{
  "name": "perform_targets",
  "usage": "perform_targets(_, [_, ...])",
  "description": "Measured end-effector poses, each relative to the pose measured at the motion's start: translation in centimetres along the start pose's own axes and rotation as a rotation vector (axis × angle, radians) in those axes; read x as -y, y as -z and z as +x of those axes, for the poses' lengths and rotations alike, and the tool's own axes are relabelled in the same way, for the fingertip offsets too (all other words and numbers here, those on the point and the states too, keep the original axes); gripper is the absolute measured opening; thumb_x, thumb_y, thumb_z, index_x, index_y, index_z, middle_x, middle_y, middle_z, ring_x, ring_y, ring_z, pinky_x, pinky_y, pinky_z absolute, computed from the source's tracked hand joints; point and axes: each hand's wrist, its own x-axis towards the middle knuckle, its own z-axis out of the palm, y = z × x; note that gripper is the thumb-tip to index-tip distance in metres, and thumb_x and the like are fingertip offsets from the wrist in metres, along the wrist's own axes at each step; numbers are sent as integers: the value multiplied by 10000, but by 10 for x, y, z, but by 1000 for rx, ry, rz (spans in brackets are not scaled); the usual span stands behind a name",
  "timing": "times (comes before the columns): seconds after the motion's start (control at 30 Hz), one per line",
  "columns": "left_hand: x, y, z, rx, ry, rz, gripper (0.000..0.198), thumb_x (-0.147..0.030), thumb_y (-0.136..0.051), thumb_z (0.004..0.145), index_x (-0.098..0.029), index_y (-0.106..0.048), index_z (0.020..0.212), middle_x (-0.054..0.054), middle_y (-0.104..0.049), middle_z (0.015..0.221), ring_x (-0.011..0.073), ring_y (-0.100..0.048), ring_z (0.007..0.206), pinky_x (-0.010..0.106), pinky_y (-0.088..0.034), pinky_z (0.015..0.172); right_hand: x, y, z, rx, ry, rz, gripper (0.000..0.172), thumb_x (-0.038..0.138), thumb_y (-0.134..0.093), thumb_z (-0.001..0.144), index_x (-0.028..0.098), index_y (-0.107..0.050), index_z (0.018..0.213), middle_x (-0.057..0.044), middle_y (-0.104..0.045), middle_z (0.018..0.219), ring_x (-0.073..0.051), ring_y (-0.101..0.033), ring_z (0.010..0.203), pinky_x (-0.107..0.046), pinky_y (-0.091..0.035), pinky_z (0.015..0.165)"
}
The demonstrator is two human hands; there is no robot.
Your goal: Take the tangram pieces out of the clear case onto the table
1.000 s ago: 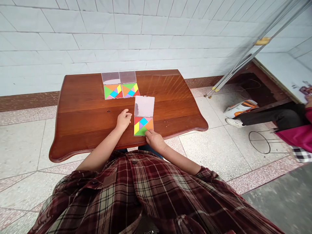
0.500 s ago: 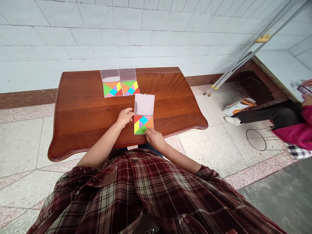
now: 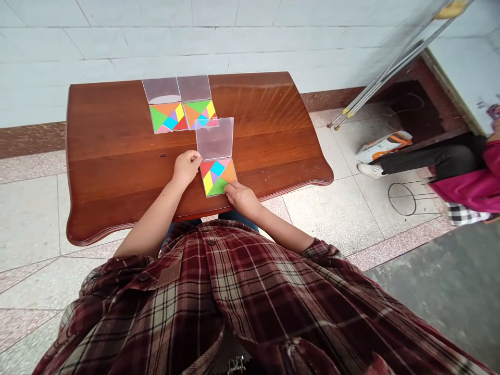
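Note:
An open clear case with a coloured tangram puzzle lies near the front edge of the wooden table, its lid folded back flat. My left hand is curled against the case's left edge, fingertips at the hinge corner. My right hand rests at the case's lower right corner, fingers bent and touching the green and orange pieces. Two more open tangram cases lie side by side farther back.
A white tiled wall runs behind the table. On the right sits another person in dark trousers and a pink top, with a white shoe on the floor. Metal poles lean against the wall.
The view has tilted down and shifted. My left hand has moved right onto the case's left edge. My right hand stays at the lower right corner.

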Motion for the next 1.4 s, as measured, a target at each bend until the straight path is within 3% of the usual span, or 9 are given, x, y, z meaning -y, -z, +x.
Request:
perform_targets(0.17, [21,17,-9,-119,-155,75,116,-135,-519,790,-194,-539,691,-16,-512,702,114,-506,629,264,-425,676,-1,1,19,-54,63,125,260,181,-396,983,159,-652,1021,-107,-643,1064,-190,-586,938,-261,-426,796])
perform_targets(0.3, [24,16,-15,-146,-244,247,148,-142,-525,811,-211,-491,684,14,-505,721,178,-526,775,302,-420,747,-8,14,38,-92,90,310,201,133,-466,919,164,-660,955,-77,-659,988,-185,-600,951,-272,-447,831])
perform_targets(0.4, [24,12,-16,-134,-276,337,148,-159,-516,827,-218,-466,701,31,-512,762,200,-518,804,315,-411,740,-6,25,55,-115,9,372,215,131,-502,887,148,-657,1036,-88,-663,1060,-186,-616,967,-298,-464,886])
perform_targets(0.6, [23,11,-17,-114,-282,368,149,-153,-499,825,-221,-444,705,35,-519,779,195,-510,782,312,-411,728,22,27,72,-85,-162,234,387,205,-514,915,133,-554,1294,-157,-556,1335,-269,-617,1094,-387,-508,912])
perform_targets(0.87, [25,9,-17,-108,-271,397,136,-169,-491,838,-218,-464,715,41,-537,798,198,-516,783,314,-406,712,29,25,76,-44,-243,207,396,268,-551,920,135,-532,1292,-177,-531,1351,-275,-620,1095,-383,-513,901])
perform_targets(1.07, [27,8,-16,-126,-269,406,148,-161,-481,843,-219,-462,709,50,-544,822,204,-525,798,325,-415,721,21,21,84,-57,-225,319,399,258,-685,821,160,-560,1187,-111,-606,1196,-219,-610,1002,-332,-480,864])
perform_targets(1.2, [26,9,-16,-128,-266,386,167,-161,-481,843,-224,-440,694,48,-533,802,206,-523,806,328,-418,734,17,17,89,-92,-244,426,219,227,-691,768,189,-597,963,-44,-627,1025,-158,-573,821,-286,-442,747])
perform_targets(1.27, [25,9,-17,-130,-261,374,180,-155,-484,836,-227,-426,681,43,-522,784,204,-519,796,327,-419,730,13,15,92,-83,-239,550,120,226,-672,753,197,-569,810,10,-605,830,-132,-532,718,-264,-407,680])
perform_targets(1.4, [23,11,-18,-149,-252,335,183,-136,-493,817,-229,-420,678,34,-502,752,204,-523,796,324,-426,746,-9,12,92,-146,-201,869,177,299,-620,755,206,-500,663,59,-495,623,-104,-451,605,-246,-359,609])
